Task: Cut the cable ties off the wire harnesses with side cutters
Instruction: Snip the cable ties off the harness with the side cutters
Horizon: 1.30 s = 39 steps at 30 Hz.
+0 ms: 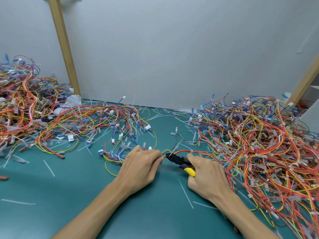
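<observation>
Head view shows the left hand (pixel 140 167) curled round a harness (pixel 198 152) of red and yellow wires, pinching it just where the bundle leaves the fist. The right hand (pixel 206 176) is wrapped round the yellow-and-black handles of the cutters (pixel 179 160), fingers closed on them, though the hand hides how far the handles are squeezed. The cutters point up and to the left from the right hand. Their black nose sits at the harness in the short gap between the two hands, just beside the left fingertips. A white tie (pixel 171 154) appears to sit on the bundle at that nose, with its tail sticking up and to the right. Whether the blades are round the tie or through it is too small to tell. The harness runs roughly left to right across the green mat (pixel 86 195), from the left fist toward the big pile (pixel 259 144) on the right. The tie therefore wraps across that axis, and the cutter nose meets it at a slant from the near right. The left hand is the nearer to the tie, almost touching it, while the right reaches it only through the tool. As I judge it, the coming move turns on the blades taking the plastic strap alone and not a wire under it, with the left fingers so close to the nose. Cut tie ends (pixel 185 194) lie scattered on the mat, and a second pile (pixel 25 104) is heaped at far left.
</observation>
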### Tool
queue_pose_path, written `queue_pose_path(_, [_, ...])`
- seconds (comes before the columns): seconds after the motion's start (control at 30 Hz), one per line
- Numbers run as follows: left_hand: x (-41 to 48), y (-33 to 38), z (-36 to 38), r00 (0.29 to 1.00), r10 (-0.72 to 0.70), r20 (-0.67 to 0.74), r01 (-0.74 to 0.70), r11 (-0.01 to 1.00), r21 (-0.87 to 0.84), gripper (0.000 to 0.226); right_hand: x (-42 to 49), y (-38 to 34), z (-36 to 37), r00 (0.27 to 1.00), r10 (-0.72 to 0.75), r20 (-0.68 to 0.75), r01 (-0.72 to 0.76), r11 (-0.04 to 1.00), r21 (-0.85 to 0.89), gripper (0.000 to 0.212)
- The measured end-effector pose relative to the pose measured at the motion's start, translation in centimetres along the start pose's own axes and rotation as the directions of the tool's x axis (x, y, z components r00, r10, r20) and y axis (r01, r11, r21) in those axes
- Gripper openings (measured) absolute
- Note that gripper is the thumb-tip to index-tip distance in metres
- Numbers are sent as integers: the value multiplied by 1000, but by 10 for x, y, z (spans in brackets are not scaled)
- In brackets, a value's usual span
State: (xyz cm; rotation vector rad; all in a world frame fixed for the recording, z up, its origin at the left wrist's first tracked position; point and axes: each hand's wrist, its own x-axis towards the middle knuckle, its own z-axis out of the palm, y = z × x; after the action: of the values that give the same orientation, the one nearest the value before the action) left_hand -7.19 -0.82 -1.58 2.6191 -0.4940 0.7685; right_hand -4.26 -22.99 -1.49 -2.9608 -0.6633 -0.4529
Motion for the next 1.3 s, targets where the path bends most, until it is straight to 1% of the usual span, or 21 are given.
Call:
queue_pose_path(0.3, [1,0,-1,1000,5,13,-5,1000,-17,21,-2,-1,-2,1000,5,-22,-5,1000,13,19])
queue_pose_path(0.4, [1,-1,-1,1000,11,3,-11,1000,-26,22,-3,-4,-4,996,-10,-87,9,1000,-11,22])
queue_pose_path(0.47, [1,-1,-1,1000,17,4,-17,1000,-17,25,-4,-5,-4,990,-12,-144,13,1000,9,26])
queue_pose_path(0.53, [1,-1,-1,1000,27,-3,-27,1000,-5,26,-4,-6,-5,988,1,-157,3,1000,26,32])
queue_pose_path(0.6, [1,0,0,999,38,-12,-38,999,6,27,-3,-7,-5,988,1,-152,2,1000,19,39])
queue_pose_path(0.7, [1,2,1,998,55,-13,-54,998,22,33,-3,-8,-6,992,-1,-124,4,1000,25,39])
queue_pose_path(0.77, [1,2,1,998,64,-7,-63,997,37,35,-3,-7,-5,994,4,-107,0,999,32,37])
queue_pose_path(0.93, [1,3,2,997,70,-12,-69,996,64,33,-4,-7,-5,998,10,-58,-9,1000,19,20])
queue_pose_path(1.0, [1,3,1,997,76,-19,-75,995,66,31,-3,-6,-4,999,26,-22,-26,1000,1,18])
queue_pose_path(1.17, [1,4,0,995,93,-36,-90,994,63,20,-3,-5,-3,1000,29,-4,-29,1000,-6,17])
queue_pose_path(1.3, [1,4,-1,996,87,-25,-85,995,50,29,-3,-5,-2,1000,11,-23,-11,1000,5,18])
